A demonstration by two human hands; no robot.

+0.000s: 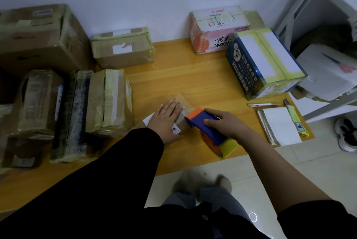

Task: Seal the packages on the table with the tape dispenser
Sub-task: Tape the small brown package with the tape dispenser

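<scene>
1. Here, the small package (186, 106) lies toward the front middle of the wooden table (183, 76), much of its top hidden under a palm.
2. The tape dispenser (202, 122), blue with an orange front and a yellow rear, sits just right of the package. Its orange end touches the package's right edge.
3. The left hand (166, 120) lies flat on the package, fingers straight and together, pointing away from the person. It comes in on a black sleeve from the lower left, and a barcode label shows beside the palm.
4. The right hand (228, 124) grips the dispenser's blue body, fingers curled over the top and thumb on the near side. The bare forearm reaches in from the lower right.
5. Taped cardboard boxes (108, 101) crowd the table's left side.
6. A blue box (264, 62) and a pink box (216, 29) stand at the back right.
7. A pen (264, 104) and a notebook (280, 125) lie near the right edge, well apart from the hands.
</scene>
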